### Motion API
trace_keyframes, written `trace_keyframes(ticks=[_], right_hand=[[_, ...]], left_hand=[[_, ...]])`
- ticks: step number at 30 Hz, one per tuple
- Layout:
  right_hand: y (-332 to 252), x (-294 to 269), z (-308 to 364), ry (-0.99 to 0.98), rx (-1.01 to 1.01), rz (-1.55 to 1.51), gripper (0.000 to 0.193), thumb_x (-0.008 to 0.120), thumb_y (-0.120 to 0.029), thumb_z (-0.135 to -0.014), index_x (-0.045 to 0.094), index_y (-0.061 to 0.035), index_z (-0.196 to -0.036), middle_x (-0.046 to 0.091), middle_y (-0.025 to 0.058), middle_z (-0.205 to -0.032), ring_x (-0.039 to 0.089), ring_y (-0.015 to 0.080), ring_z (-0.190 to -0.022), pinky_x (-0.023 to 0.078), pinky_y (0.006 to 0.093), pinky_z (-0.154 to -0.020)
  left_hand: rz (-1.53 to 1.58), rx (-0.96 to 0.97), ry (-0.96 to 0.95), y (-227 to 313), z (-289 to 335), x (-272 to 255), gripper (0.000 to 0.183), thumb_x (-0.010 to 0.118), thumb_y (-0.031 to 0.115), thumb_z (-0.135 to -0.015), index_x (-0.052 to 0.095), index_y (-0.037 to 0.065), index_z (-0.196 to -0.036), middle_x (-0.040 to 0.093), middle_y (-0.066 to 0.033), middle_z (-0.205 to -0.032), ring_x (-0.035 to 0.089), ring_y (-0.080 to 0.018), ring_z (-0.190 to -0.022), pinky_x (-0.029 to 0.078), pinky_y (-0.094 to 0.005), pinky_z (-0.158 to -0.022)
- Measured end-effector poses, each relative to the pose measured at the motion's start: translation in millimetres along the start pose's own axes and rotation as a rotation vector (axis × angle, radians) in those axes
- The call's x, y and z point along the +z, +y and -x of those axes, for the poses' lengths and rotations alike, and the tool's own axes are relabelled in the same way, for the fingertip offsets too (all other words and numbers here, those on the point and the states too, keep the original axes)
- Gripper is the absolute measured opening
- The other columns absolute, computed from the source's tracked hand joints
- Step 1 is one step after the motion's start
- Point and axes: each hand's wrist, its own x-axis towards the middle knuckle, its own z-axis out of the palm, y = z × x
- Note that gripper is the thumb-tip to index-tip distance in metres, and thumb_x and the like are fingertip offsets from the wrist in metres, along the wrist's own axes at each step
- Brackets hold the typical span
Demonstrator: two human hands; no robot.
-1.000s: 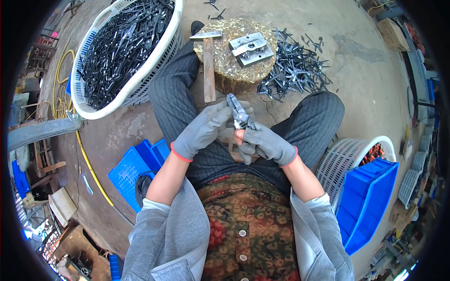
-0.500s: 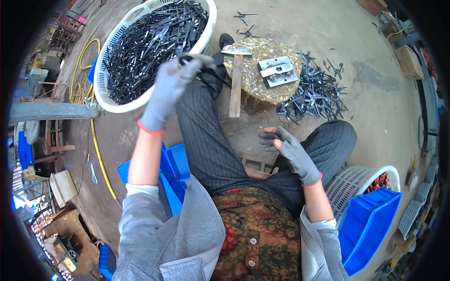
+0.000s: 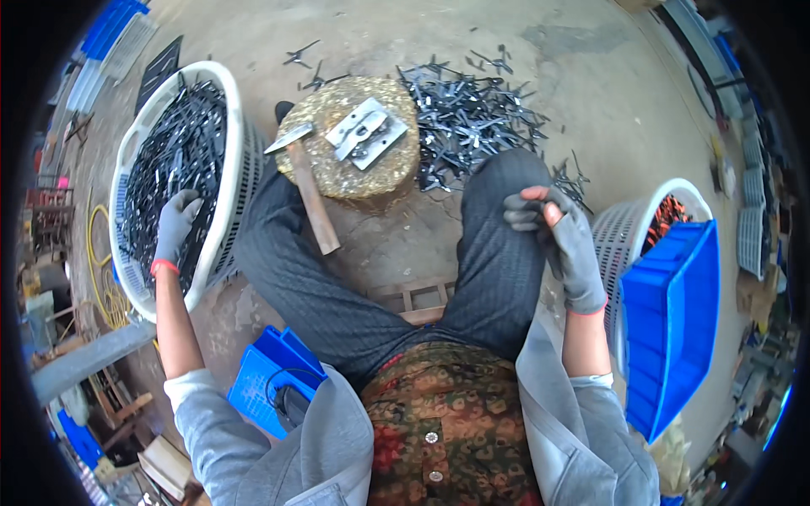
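My left hand (image 3: 175, 226), in a grey glove with a red cuff, is over the large white basket (image 3: 231, 126), against the heap of black metal plier-like pieces (image 3: 173, 148). Its fingers are curled in, and whatever they grip blends into the dark heap. Above my right knee hovers my right hand (image 3: 574, 253), gloved alike with bare thumb and finger tips. Its fingers are loosely bent and apart, with nothing visible in them. Between my knees and beyond stands a round stump (image 3: 337, 173), bearing a steel block (image 3: 367, 133) and a hammer (image 3: 312, 198) whose handle overhangs towards me.
Crossed black plier-like pieces (image 3: 472, 118) lie piled on the floor right of the stump. To my right, a blue bin (image 3: 671, 329) leans against a white basket (image 3: 616, 236) holding orange-and-black items (image 3: 666, 221). Blue trays (image 3: 274, 375) sit by my left hip.
My left hand has moved left from above my left knee to the basket; the black piece seen in it is no longer distinguishable. My right hand has shifted outward. The view has turned.
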Motion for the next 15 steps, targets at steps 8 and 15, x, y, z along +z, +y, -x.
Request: trace_keyframes(ticks=[8, 15], right_hand=[[130.2, -155.7, -55.2, 0.47, 0.088, -0.297, 0.031, 0.05, -0.029, -0.093, 0.055, -0.0028, -0.109, 0.063, 0.0101, -0.102, 0.062, 0.0193, -0.09, 0.049, 0.0322, -0.079], [246.0, -186.9, -175.7, 0.635, 0.2, 0.688, 0.031, 0.054, -0.031, -0.088, 0.059, -0.0018, -0.098, 0.064, 0.0143, -0.093, 0.062, 0.0261, -0.08, 0.046, 0.0336, -0.068]], left_hand=[[0.365, -0.062, 0.235, 91.0, 62.6, 23.3, 0.027, 0.05, 0.009, -0.093, 0.056, -0.004, -0.116, 0.063, -0.0093, -0.107, 0.058, -0.0132, -0.096, 0.044, -0.0234, -0.084], [0.427, -0.108, 0.146, 189.2, 127.7, 67.2, 0.027, 0.043, -0.001, -0.092, 0.057, -0.005, -0.114, 0.061, -0.0072, -0.108, 0.05, -0.0024, -0.073, 0.036, -0.0145, -0.062]])
